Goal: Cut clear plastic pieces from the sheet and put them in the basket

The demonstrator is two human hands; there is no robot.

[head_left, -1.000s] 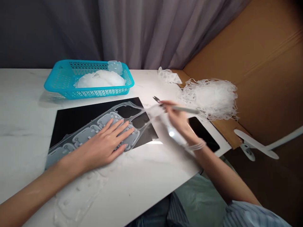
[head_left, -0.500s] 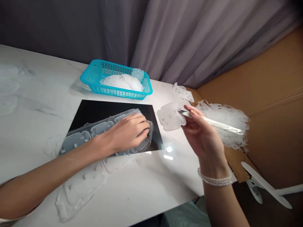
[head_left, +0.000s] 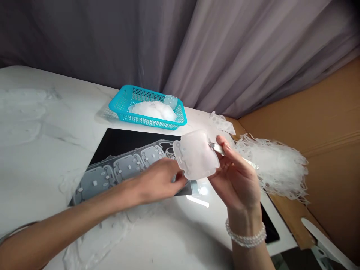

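My right hand [head_left: 239,178] is closed around metal tweezers [head_left: 222,150], whose tips hold a translucent silicone piece [head_left: 196,154] raised above the table. My left hand [head_left: 160,180] lies over the right end of a silicone strip of moulded pieces [head_left: 120,168] on a black mat [head_left: 115,142]. Its fingers are curled, with the fingertips close to the lower edge of the lifted piece. Whether it pinches anything does not show.
A turquoise basket [head_left: 123,108] with white pieces stands at the back. A pile of white trimmings [head_left: 275,168] lies on brown cardboard [head_left: 323,123] at the right. Another silicone strip [head_left: 92,240] lies near the table's front edge. A dark phone [head_left: 270,228] lies by my right wrist.
My right hand brought the tweezers with the freed piece closer and higher. My left hand slid right along the strip toward the piece, fingers curling. The view swung left and down.
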